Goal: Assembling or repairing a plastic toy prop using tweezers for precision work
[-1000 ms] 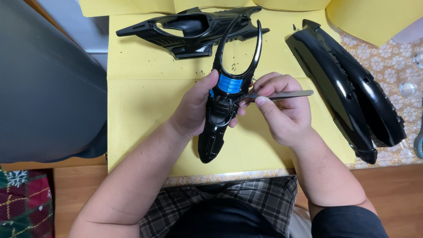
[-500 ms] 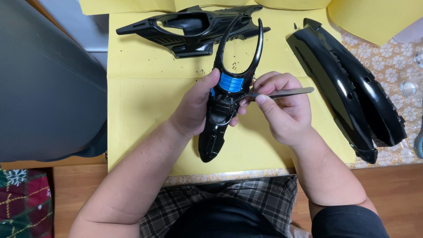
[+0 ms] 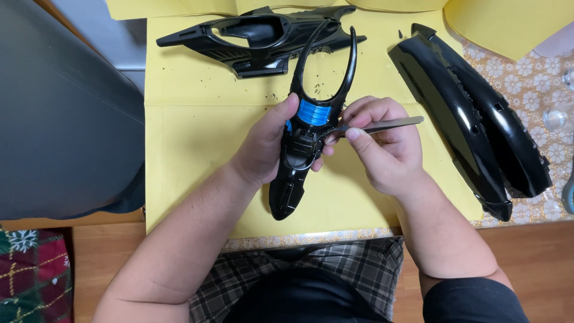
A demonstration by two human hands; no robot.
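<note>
Head view: black part (image 3: 302,149) in left hand (image 3: 263,146)

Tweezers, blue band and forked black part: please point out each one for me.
tweezers (image 3: 388,125), head view, on the bare metal handle.
blue band (image 3: 313,112), head view, on its middle.
forked black part (image 3: 286,194), head view, on its lower body.

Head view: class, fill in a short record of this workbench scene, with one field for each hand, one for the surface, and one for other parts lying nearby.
left hand: left hand grips the forked black plastic part with a blue band
right hand: right hand pinches metal tweezers, tip at the part's middle
surface: yellow paper sheet with dark specks
other parts: black frame piece at the top; two long glossy black panels on the right
</note>
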